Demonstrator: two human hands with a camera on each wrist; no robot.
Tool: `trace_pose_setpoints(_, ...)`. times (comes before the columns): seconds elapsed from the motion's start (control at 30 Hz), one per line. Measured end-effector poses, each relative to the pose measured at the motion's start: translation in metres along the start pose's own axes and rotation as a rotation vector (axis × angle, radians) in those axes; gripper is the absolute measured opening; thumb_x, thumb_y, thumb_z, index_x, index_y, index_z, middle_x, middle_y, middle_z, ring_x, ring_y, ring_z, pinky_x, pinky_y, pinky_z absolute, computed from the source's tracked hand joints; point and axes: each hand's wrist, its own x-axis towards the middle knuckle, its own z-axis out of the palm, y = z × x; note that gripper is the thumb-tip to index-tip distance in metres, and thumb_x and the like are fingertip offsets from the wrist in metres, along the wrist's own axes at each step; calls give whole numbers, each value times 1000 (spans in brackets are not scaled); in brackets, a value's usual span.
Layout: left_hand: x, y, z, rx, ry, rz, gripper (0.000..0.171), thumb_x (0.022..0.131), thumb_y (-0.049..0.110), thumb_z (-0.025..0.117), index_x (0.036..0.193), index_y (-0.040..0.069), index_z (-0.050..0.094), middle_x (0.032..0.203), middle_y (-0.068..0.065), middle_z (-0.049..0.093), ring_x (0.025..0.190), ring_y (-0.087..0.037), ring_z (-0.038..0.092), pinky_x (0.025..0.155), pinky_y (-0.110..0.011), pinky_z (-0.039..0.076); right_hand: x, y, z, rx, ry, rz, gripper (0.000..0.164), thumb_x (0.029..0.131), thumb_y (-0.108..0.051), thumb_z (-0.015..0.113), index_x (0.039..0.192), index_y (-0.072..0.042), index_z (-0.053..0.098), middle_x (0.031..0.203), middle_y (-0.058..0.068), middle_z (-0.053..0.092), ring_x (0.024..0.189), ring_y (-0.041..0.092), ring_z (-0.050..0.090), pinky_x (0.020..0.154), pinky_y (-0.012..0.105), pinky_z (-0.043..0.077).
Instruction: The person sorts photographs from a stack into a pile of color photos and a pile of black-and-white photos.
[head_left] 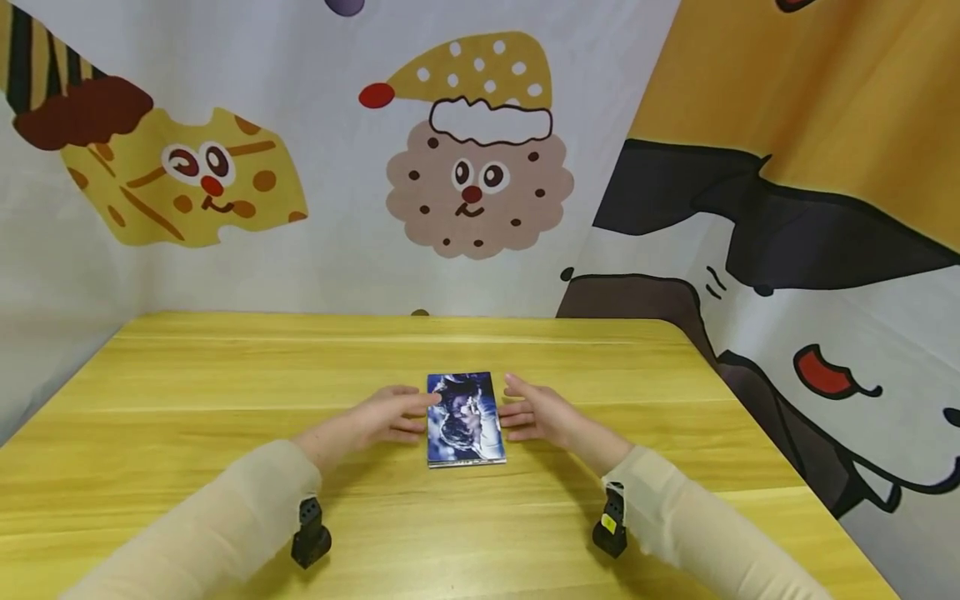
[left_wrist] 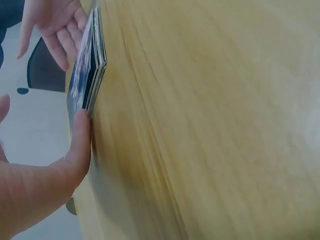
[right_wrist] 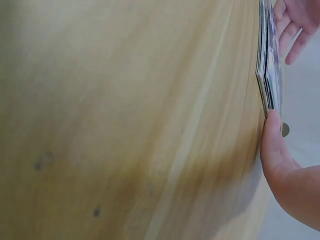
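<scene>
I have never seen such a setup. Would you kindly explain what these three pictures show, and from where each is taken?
No robot here: a person works with bare hands. One picture is taken from the head, looking forward and down; the other two come from small black cameras worn on the wrists. On the wood-grained table lies a stack of picture cards. The left hand touches its left side; the right hand is close to its right side, perhaps touching. Nothing seems to be held.
</scene>
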Motion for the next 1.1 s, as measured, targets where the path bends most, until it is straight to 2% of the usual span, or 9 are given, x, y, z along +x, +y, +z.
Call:
trace_pose_setpoints(0.2, 0, 1, 0, 36, -10, 26, 67, 95, 31, 50, 139, -13, 26, 136, -35, 39, 122, -44, 48, 100, -44, 48, -2, -3, 2, -28, 24, -17, 76, 94, -55, 39, 139, 6, 35, 130, 30, 51, 108, 34, 59, 84, 40, 57)
trace_pose_setpoints(0.43, 0, 5, -1, 91, -24, 32, 59, 97, 30, 40, 141, -8, 29, 138, -35, 38, 122, -44, 47, 102, -45, 46, -3, -8, 4, -50, 44, -19, 73, 96, -55, 34, 139, 5, 38, 128, 28, 54, 104, 30, 61, 81, 39, 58)
trace_pose_setpoints(0.7, -1, 7, 1, 109, 1, 19, 57, 97, 28, 41, 140, -9, 31, 137, -33, 40, 120, -43, 50, 98, -43, 49, -5, -9, 4, -77, 52, -13, 70, 98, -52, 30, 138, 4, 38, 127, 29, 54, 101, 28, 63, 80, 41, 58)
trace_pose_setpoints(0.97, -4, 9, 1, 138, 23, 59, 51, 97, 22, 40, 135, -11, 36, 135, -32, 44, 116, -42, 53, 96, -43, 51, -8, -12, 3, -78, 38, -18, 69, 98, -52, 29, 139, 4, 38, 128, 28, 53, 102, 27, 62, 80, 40, 58)
trace_pose_setpoints(1.1, -3, 7, 1, 113, 77, 59, 49, 94, 17, 48, 133, -12, 37, 131, -30, 49, 112, -40, 56, 95, -42, 52, -9, -14, 4, -65, 41, -16, 68, 99, -51, 29, 139, 3, 37, 128, 28, 53, 101, 26, 61, 80, 39, 58)
